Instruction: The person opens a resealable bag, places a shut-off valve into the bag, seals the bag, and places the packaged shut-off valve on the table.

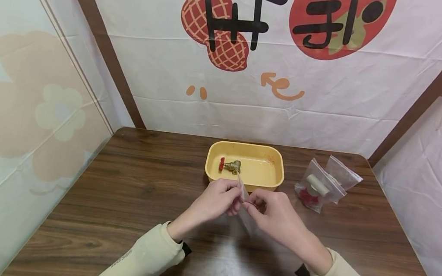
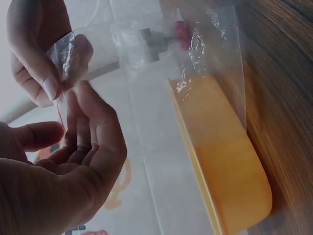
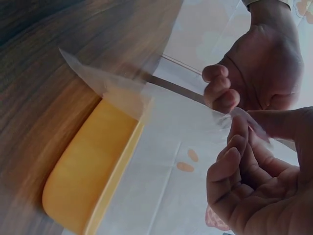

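One clear bag [image 2: 194, 54], left hand [image 1: 218, 197] and right hand [image 1: 277, 214] pinching it; other bags [image 1: 328, 184] (head view only)

Valve [image 1: 234, 166] inside the tub [image 1: 259, 171] on the table [image 1: 144, 171]

The valve lies in the tub's left half. Behind the tub hangs the wall cloth [image 1: 215, 116]. To its right sits a front bag [image 1: 316, 186], with a rear bag [image 1: 341, 171] just behind. Before the tub, a held bag [image 1: 242, 187] is between left hand [image 1: 218, 198] and right hand [image 1: 277, 214].
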`<state>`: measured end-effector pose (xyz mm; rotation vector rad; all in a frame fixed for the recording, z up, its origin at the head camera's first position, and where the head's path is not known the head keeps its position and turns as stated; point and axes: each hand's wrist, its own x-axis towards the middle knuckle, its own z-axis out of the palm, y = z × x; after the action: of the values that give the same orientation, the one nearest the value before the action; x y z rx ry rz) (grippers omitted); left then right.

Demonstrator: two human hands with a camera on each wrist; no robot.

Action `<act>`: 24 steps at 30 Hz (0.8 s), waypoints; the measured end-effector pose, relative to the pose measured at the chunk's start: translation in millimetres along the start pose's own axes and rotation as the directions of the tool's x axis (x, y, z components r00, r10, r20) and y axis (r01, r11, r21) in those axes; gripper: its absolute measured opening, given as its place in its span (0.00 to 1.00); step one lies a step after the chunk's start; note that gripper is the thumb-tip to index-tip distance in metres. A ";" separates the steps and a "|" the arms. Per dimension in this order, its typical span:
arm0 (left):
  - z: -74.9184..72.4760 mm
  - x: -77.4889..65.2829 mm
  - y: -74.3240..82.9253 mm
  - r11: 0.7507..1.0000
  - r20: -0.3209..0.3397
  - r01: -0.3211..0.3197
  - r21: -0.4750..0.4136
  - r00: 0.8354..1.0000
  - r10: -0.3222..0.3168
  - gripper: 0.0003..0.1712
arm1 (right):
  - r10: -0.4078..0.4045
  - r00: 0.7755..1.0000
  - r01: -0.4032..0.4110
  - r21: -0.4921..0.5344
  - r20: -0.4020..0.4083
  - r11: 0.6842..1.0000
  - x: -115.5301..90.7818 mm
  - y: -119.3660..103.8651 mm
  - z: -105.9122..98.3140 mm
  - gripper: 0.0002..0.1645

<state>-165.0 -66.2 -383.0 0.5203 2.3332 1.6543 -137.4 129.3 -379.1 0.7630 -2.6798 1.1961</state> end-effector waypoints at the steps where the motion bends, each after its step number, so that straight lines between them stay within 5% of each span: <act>1: -0.3 -0.6 0.4 1.000 -0.003 -0.003 0.008 1.000 0.003 0.17 | 0.009 1.000 -0.009 0.012 0.008 1.000 -0.5 0.4 0.5 0.07; 9: -2.3 -3.1 -0.2 0.999 0.008 -0.033 0.021 0.999 0.033 0.14 | 0.091 0.994 -0.096 0.094 0.058 0.991 -0.2 4.8 -0.1 0.10; 24: -7.5 -5.7 -1.0 0.986 0.197 -0.017 -0.169 0.979 0.050 0.13 | 0.089 0.989 -0.108 0.176 0.115 0.978 1.3 7.7 -4.1 0.06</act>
<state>-162.8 -75.4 -381.5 0.6617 2.0339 1.7056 -142.7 136.1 -381.0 0.7451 -2.7504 1.4817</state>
